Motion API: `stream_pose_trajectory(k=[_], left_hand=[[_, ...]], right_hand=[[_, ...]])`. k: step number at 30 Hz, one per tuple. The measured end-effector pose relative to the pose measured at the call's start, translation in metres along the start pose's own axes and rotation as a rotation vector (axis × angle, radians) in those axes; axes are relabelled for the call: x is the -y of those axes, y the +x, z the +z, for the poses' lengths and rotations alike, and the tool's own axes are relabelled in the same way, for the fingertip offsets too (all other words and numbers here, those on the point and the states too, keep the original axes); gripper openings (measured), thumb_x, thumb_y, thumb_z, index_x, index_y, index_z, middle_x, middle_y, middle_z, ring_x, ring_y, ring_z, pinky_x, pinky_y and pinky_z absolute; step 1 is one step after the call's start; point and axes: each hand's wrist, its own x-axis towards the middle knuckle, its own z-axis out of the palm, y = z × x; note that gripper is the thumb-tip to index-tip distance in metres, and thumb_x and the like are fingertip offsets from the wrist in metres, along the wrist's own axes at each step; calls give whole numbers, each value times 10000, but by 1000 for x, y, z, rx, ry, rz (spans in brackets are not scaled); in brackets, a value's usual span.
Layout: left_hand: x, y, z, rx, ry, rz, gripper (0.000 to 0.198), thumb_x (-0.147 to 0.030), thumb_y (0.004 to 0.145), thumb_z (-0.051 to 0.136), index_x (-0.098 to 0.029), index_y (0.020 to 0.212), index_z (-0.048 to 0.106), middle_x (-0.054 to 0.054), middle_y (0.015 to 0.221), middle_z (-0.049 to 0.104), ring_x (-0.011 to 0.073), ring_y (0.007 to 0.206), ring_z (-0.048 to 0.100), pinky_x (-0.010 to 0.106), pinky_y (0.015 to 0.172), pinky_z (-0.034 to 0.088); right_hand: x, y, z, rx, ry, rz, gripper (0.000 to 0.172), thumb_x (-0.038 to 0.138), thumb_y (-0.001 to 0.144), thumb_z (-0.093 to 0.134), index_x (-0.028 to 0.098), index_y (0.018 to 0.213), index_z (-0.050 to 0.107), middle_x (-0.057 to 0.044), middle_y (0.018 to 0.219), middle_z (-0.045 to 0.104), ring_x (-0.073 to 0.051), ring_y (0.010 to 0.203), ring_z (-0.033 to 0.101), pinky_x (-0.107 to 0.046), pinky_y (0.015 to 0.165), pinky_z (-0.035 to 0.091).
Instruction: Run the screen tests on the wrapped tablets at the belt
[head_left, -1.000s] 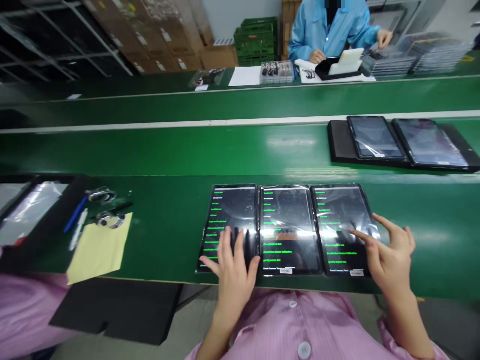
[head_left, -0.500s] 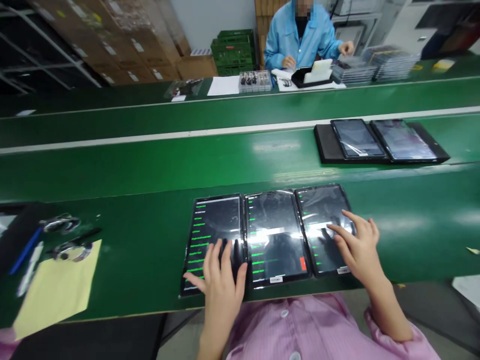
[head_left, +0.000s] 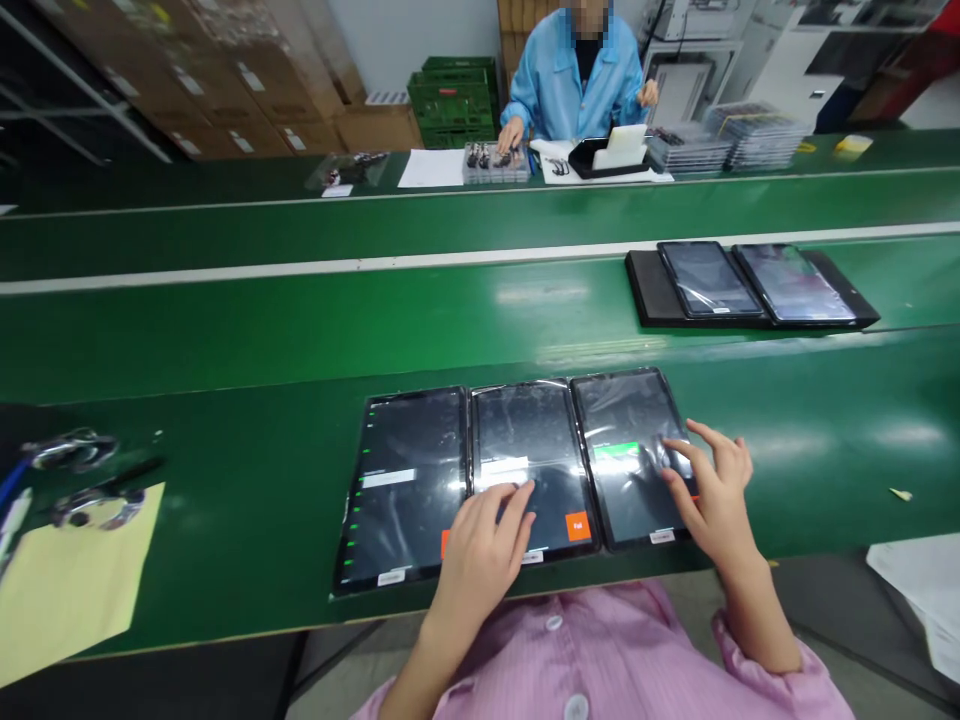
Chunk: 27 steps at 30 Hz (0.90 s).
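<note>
Three dark tablets lie side by side near the front edge of the green table. Over the lower part of the middle tablet [head_left: 525, 420] is my left hand [head_left: 487, 540], fingers bent and somewhat apart, holding nothing. It also covers the lower right corner of the left tablet [head_left: 412, 435], whose screen shows a white bar and green marks. My right hand [head_left: 712, 490] is at the right edge of the right tablet [head_left: 622, 410], empty, with its fingers spread and a fingertip over the screen. That screen shows a green bar. Whether the fingertips touch the glass is hard to tell.
Two more tablets [head_left: 709, 280] rest on a black tray [head_left: 652, 285] at the back right. Yellow paper [head_left: 82, 570], cables [head_left: 101, 508] and a pen [head_left: 13, 522] lie at left. Across the bench, a person in blue [head_left: 574, 80] sits behind a parts box [head_left: 495, 162].
My left hand has moved right, from the left tablet to the middle one. All three screens show different content. The camera view has shifted slightly. The person opposite has reached to the parts box.
</note>
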Motion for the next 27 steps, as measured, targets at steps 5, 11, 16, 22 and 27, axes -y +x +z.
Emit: stream_pose_trajectory(k=[5, 11, 16, 22, 27], left_hand=[[-2, 9, -2, 56, 72, -5, 292, -233, 995, 455, -167, 1186, 666, 82, 931, 693, 190, 825, 628, 315, 730, 465], [-3, 4, 1, 135, 85, -224, 493, -327, 985, 497, -269, 1473, 462, 83, 1207, 710, 273, 1140, 580, 526, 1094, 291], [12, -7, -5, 23, 120, -208, 504, -397, 996, 459, -224, 1470, 456, 127, 1333, 643, 289, 1207, 572, 547, 1142, 216], [63, -35, -29, -93, 210, -234, 242, -260, 985, 481, -188, 1071, 695, 24, 796, 715, 158, 688, 625, 295, 711, 443], [91, -49, -41, -94, 301, -394, 317, -339, 992, 439, -168, 1085, 689, 102, 943, 731, 233, 853, 644, 348, 774, 456]], right_hand=[[-6, -1, -2, -79, 32, -22, 225, 305, 994, 482, 250, 1167, 615, -122, 1288, 551, -312, 1161, 542, -597, 1102, 270], [-12, -2, 1, -69, 34, -39, 244, 315, 985, 508, 246, 1192, 618, -134, 1280, 550, -321, 1144, 552, -602, 1088, 286], [-9, -1, 1, -95, 15, -45, 230, 318, 992, 514, 233, 1181, 613, -145, 1271, 556, -320, 1133, 559, -593, 1082, 306], [-10, -2, -1, -97, 15, -42, 240, 309, 975, 529, 238, 1182, 629, -133, 1257, 565, -314, 1127, 555, -575, 1081, 312], [-7, 1, -1, -103, 23, -64, 231, 314, 979, 529, 230, 1168, 633, -141, 1251, 567, -318, 1128, 555, -570, 1070, 339]])
